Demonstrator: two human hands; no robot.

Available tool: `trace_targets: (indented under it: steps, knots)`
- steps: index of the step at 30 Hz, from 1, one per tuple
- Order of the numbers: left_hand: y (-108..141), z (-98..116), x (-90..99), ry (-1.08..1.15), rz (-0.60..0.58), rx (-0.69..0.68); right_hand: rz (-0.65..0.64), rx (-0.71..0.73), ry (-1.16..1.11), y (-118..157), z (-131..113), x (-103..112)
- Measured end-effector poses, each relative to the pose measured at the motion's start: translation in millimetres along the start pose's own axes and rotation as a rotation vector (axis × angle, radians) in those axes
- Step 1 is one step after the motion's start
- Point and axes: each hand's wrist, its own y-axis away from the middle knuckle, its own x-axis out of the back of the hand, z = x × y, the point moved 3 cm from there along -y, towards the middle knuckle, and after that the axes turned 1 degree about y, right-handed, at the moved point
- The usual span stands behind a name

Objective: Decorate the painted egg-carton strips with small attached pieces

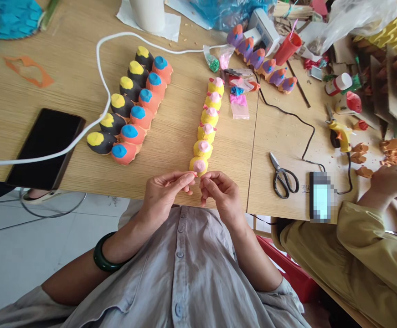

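Note:
My left hand [167, 191] is closed in a pinch, with a small red bit of clay [195, 174] at the tips of thumb and forefinger. Close beside it, my right hand [220, 193] is also pinched; whatever lies between its fingertips is hidden. Just beyond both hands lies a strip of yellow bumps with pink tops [206, 130], like a cut egg carton covered in clay. Small red pieces stick out at the sides of its farther bumps; the two nearest bumps show none. Small bags of coloured clay [239, 107] lie right of its far end.
Left are a black-and-yellow strip [123, 98], an orange-and-blue strip [146, 102], a white cable [103, 82] and a phone [46, 146]. Scissors [283, 176], a purple strip [266, 66] and a yellow glue gun [343, 136] are rightward. A co-worker's hands [391, 182] are far right.

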Motion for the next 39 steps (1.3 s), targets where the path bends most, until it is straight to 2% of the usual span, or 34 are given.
trace_targets:
  steps: [4, 13, 23, 27, 39]
  knots:
    - [2, 2, 1.0, -0.065, 0.002, -0.052, -0.003, 0.0, 0.016, 0, 0, 0]
    - [2, 3, 0.7, -0.091, -0.005, -0.06, -0.013, -0.008, 0.019, 1, 0, -1]
    - [2, -2, -1.1, 0.096, -0.044, 0.025, -0.004, 0.001, 0.028, 1, 0, -1]
    - [0, -2, -2.0, 0.131, -0.022, 0.045, 0.001, 0.006, 0.031, 1, 0, 0]
    - [-20, 18, -6.7, 0.148, -0.002, -0.051, 0.109, 0.089, 0.071, -2, -10, 11]
